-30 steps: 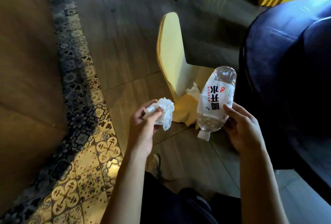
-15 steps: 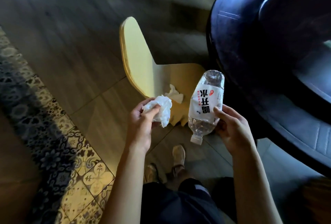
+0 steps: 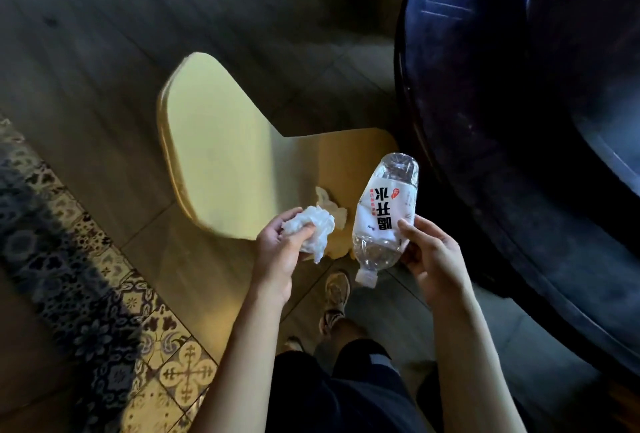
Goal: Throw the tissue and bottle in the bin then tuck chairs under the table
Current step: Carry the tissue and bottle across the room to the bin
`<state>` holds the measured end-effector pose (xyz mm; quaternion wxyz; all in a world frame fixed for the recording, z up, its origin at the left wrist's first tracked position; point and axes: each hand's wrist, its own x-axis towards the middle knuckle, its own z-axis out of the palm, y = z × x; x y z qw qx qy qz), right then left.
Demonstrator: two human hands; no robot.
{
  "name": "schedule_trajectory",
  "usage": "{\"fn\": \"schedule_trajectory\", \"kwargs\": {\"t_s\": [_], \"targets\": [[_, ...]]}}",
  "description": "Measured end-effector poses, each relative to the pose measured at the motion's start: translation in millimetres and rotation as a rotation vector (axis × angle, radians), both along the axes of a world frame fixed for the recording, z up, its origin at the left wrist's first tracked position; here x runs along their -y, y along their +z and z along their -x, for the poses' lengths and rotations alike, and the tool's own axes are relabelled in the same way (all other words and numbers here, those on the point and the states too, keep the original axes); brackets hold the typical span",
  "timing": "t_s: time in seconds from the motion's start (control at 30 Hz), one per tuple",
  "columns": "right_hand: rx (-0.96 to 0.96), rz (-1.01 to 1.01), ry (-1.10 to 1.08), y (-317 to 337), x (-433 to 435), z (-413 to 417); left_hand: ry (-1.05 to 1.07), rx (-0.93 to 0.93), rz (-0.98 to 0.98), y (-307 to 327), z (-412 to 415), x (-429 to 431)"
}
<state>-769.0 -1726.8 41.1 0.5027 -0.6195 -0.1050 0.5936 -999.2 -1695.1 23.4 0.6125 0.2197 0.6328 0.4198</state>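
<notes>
Above the chair (image 3: pixel 221 162), my left hand (image 3: pixel 277 252) clutched the tissue (image 3: pixel 317 228), my right hand (image 3: pixel 433 259) the bottle (image 3: pixel 381 218), neck down. Gripped only near its neck, the bottle could have slipped, I judged.

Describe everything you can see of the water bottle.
The water bottle is clear plastic, seemingly empty, with a white label bearing black characters and a red mark. It is held in the air, inverted and tilted: white cap toward the person, base away. The right hand grips its label and shoulder; nothing else touches it. A yellow chair lies behind.
</notes>
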Motion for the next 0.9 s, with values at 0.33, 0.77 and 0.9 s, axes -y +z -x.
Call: {"fn": "schedule_trajectory", "kwargs": {"t_s": [0.33,0.77,0.9], "targets": [[0.051,0.234,0.096,-110.9,-80.9,-31.0,-0.315,-0.281,0.25,-125.6,-44.2,-106.7],[0.025,0.375,0.012,-241.6,-106.1,-32.8,-0.857,-0.84,0.134,-295.2,-84.8,-131.5],[0.035,0.41,0.004,-259.2,-102.6,-23.6,-0.933,-0.873,0.02,-318.8,-85.6,-131.7]]}}
